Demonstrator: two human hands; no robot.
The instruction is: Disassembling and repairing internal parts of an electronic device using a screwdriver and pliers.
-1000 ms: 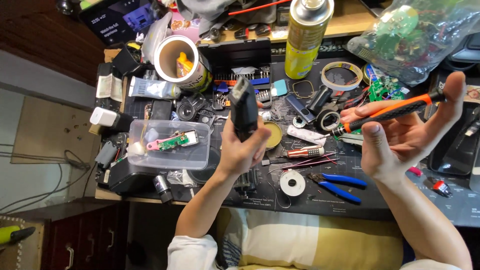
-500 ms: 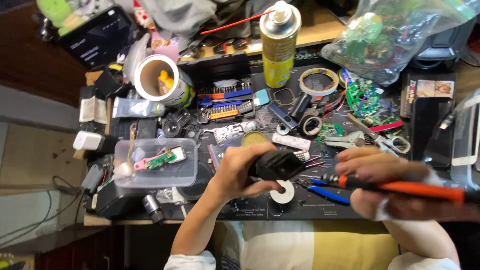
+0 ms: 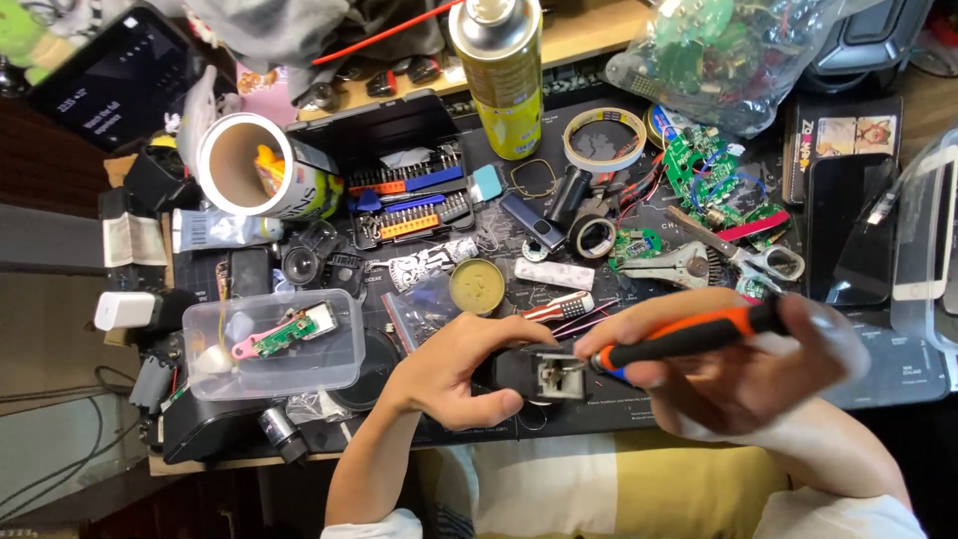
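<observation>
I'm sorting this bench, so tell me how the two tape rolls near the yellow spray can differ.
The pale tape roll is the wider ring, thin-walled with a big open centre; the black tape roll is smaller and thicker-walled. The pale one lies right beside the yellow spray can, nearer the back; the black one lies nearer the hands, by a small green circuit board. Both lie flat on the dark mat, untouched.

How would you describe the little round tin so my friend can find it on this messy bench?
Start at the tall yellow spray can at the top, then drop straight down past the screwdriver bit case. The round tin lies above the left hand, the only brass-coloured disc there.
</observation>
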